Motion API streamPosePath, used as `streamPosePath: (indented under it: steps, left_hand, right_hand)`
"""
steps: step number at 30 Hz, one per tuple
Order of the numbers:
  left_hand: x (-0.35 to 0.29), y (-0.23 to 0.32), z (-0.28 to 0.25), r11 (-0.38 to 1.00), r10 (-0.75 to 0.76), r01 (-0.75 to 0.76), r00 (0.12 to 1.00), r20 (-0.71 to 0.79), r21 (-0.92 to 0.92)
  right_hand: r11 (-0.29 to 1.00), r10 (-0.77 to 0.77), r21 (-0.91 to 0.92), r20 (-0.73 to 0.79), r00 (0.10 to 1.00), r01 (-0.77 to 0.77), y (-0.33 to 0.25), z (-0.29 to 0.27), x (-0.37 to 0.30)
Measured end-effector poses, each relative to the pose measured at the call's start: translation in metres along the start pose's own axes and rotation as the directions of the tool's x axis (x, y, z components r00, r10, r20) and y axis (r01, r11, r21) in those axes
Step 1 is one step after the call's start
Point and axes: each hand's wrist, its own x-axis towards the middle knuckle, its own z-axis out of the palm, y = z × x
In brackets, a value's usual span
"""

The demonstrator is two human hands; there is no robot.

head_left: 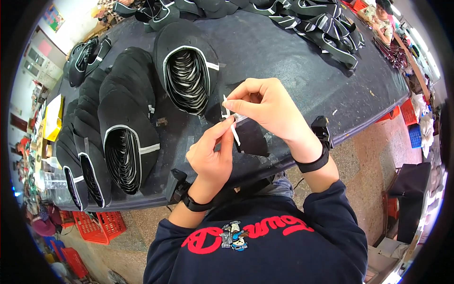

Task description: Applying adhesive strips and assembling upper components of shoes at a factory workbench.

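Above the near part of the table, my two hands meet fingertip to fingertip at a narrow white strip (pixel 236 136). My left hand (pixel 211 150) pinches it between thumb and forefinger. Just above, my right hand (pixel 272 106) is closed in a pinch on the strip's upper part. Right beneath the fingers is a flat black fabric piece (pixel 253 138), partly covered by my hands; whether either hand also grips it cannot be seen. Beyond my left hand stands a nested stack of black shoe uppers (pixel 163 52) with white-edged openings.
More nested upper stacks (pixel 124 102) fill the table's left side. Loose black pieces with white edging (pixel 326 31) are heaped at the far right. A black table (pixel 293 61) spans the view. Red crates (pixel 99 227) sit on the floor at left; another person (pixel 380 21) is at far right.
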Motion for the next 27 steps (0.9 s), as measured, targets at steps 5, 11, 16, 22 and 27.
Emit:
streamPosePath:
  steps: [5,11,16,22,27]
  left_hand:
    - [0.0,0.003,0.003,0.999,-0.004,0.003,1.0,0.021,0.039]
    - [0.006,0.008,0.0,0.848,-0.351,0.298,0.935,-0.044,-0.438]
    - [0.014,0.009,-0.004,0.571,-0.548,0.426,0.834,0.059,-0.702]
    - [0.02,0.012,-0.011,0.449,-0.624,0.524,0.764,0.165,-0.724]
    - [0.021,0.014,-0.01,0.527,-0.65,0.57,0.748,0.134,-0.63]
  right_hand:
    - [0.996,-0.015,-0.092,-0.024,1.0,0.013,-0.003,0.003,-0.004]
    - [0.856,-0.496,-0.283,-0.215,0.841,0.433,0.009,0.02,-0.024]
    - [0.432,-0.861,-0.684,-0.118,0.495,0.588,0.027,0.037,-0.033]
    - [0.243,-0.909,-0.768,0.033,0.415,0.593,0.039,0.036,-0.033]
    - [0.127,-0.938,-0.78,0.107,0.331,0.612,0.042,0.031,-0.025]
